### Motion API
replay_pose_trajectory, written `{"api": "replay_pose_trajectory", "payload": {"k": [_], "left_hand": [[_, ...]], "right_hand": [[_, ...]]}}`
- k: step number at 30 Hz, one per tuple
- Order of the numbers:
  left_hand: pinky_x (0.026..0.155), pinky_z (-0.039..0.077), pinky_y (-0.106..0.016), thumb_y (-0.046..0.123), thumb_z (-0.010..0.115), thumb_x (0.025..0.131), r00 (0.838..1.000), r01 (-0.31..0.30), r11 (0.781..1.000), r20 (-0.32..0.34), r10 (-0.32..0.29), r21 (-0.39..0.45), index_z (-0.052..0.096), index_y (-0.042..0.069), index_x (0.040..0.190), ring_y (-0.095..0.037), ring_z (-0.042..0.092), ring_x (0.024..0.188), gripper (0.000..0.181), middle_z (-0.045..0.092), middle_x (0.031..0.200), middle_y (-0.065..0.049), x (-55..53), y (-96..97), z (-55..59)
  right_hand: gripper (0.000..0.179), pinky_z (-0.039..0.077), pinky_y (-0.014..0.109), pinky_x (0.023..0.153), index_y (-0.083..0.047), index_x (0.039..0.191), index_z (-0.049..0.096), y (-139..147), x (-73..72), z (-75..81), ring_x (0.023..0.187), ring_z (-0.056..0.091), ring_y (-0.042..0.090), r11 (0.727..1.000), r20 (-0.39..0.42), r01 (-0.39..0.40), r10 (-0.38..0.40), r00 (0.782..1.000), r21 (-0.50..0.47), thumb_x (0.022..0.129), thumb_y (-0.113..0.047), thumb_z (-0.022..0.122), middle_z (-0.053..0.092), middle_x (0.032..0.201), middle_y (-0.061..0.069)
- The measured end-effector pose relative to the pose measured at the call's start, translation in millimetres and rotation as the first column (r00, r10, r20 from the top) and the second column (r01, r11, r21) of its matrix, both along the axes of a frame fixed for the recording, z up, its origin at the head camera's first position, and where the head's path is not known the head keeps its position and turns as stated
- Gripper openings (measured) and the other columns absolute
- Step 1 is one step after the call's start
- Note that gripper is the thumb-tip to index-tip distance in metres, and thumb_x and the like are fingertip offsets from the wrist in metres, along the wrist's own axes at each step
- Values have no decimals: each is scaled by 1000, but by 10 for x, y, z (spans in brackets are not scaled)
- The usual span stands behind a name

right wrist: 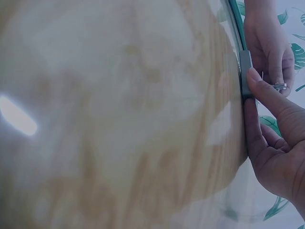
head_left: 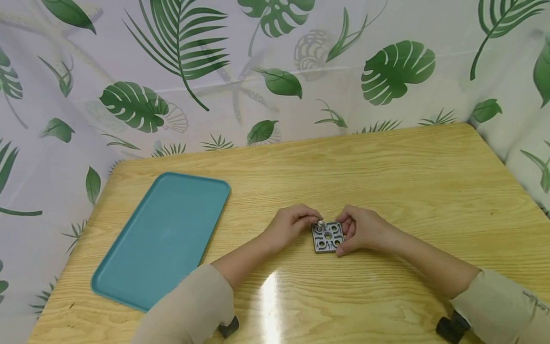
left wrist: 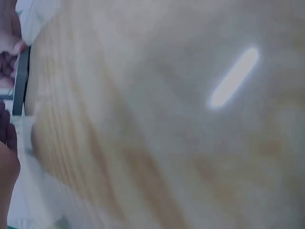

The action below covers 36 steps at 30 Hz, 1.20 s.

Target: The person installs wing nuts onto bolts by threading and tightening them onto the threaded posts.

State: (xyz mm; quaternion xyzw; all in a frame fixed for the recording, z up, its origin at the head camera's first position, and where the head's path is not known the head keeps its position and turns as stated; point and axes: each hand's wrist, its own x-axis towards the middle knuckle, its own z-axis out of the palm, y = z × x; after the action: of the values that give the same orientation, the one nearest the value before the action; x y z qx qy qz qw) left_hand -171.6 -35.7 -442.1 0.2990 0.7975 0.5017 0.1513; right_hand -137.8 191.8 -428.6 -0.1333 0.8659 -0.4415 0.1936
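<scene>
A square grey metal plate with several round holes lies near the middle of the table. My right hand grips its right side, thumb at the near corner and fingers along the far part. At the plate's far left corner, my left hand pinches a small shiny metal fitting, which overlaps the hole there. In the right wrist view, the fitting shows at the left hand's fingertips, and the right thumb presses the edge of the plate. The left wrist view catches only the plate's dark edge.
A teal tray lies on the left part of the wooden table, partly behind my left sleeve. A leaf-patterned cloth hangs behind the table and along its sides.
</scene>
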Motion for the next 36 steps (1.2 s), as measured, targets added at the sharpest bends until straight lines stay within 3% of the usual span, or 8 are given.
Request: {"api": "replay_pose_trajectory", "payload": {"k": [8, 14, 17, 20, 24, 27, 31, 36], "left_hand": [[89, 47, -19, 10, 51, 97, 958, 251, 968, 155, -243, -32, 69, 3, 106, -7, 60, 101, 21, 69, 107, -9, -317, 46, 28], [90, 47, -20, 7, 51, 97, 929, 327, 945, 186, -318, -17, 67, -2, 109, -7, 61, 100, 22, 69, 106, -14, -358, 106, 21], [89, 48, -20, 9, 51, 98, 948, 251, 968, 204, -245, -6, 67, 0, 111, -8, 62, 102, 23, 69, 108, -12, -305, 96, 4], [90, 48, -20, 10, 52, 97, 971, 106, 994, 213, -107, 19, 66, 3, 113, -12, 63, 105, 23, 68, 111, -10, -203, 54, -21], [94, 47, -23, 2, 58, 92, 970, -47, 997, 241, 32, 57, 63, 5, 119, -16, 61, 110, 28, 65, 117, -7, 16, 7, -39], [96, 45, -26, 4, 66, 85, 952, -158, 984, 277, 130, 82, 61, 8, 121, -15, 59, 112, 36, 64, 120, -4, 195, 18, -58], [96, 45, -26, 14, 74, 82, 916, -331, 933, 284, 282, 139, 65, 8, 114, -14, 59, 109, 34, 66, 116, -3, 369, 88, -111], [87, 49, -22, 11, 69, 86, 904, -403, 890, 241, 352, 213, 68, 3, 104, -18, 62, 101, 20, 69, 107, -8, 412, 152, -156]], "right_hand": [[68, 51, 23, 61, 6, 108, 53, 4, 8, 2, 70, 58, 14, 1000, 12, -10, 10, 1000, 3, 59, -22, 91, 58, 86, 8], [67, 51, 23, 61, 5, 106, 54, 8, 2, -32, 69, 58, 14, 1000, 7, -16, 16, 1000, -6, 58, -24, 91, 59, 84, 8], [68, 51, 24, 60, 5, 105, 54, 10, 11, -52, 68, 58, 12, 1000, -14, -22, 22, 1000, -18, 58, -27, 91, 58, 83, 7], [69, 52, 24, 60, 6, 105, 53, 4, 26, -58, 67, 59, 11, 999, -33, -27, 26, 999, -38, 58, -27, 91, 57, 83, 8], [69, 52, 24, 60, 7, 106, 53, -1, 24, -50, 68, 59, 13, 999, -20, -11, 10, 1000, -39, 58, -24, 91, 58, 84, 9], [69, 52, 23, 61, 7, 107, 54, 1, 15, -41, 69, 59, 13, 1000, -6, 5, -5, 1000, -19, 58, -22, 91, 58, 85, 9], [68, 52, 23, 61, 6, 108, 54, 5, 7, -42, 69, 59, 14, 1000, -6, 10, -10, 1000, 0, 58, -21, 92, 59, 85, 8], [69, 52, 23, 61, 6, 108, 54, 5, -8, -58, 69, 59, 14, 1000, -9, 5, -5, 1000, 4, 58, -22, 91, 59, 85, 8]]}}
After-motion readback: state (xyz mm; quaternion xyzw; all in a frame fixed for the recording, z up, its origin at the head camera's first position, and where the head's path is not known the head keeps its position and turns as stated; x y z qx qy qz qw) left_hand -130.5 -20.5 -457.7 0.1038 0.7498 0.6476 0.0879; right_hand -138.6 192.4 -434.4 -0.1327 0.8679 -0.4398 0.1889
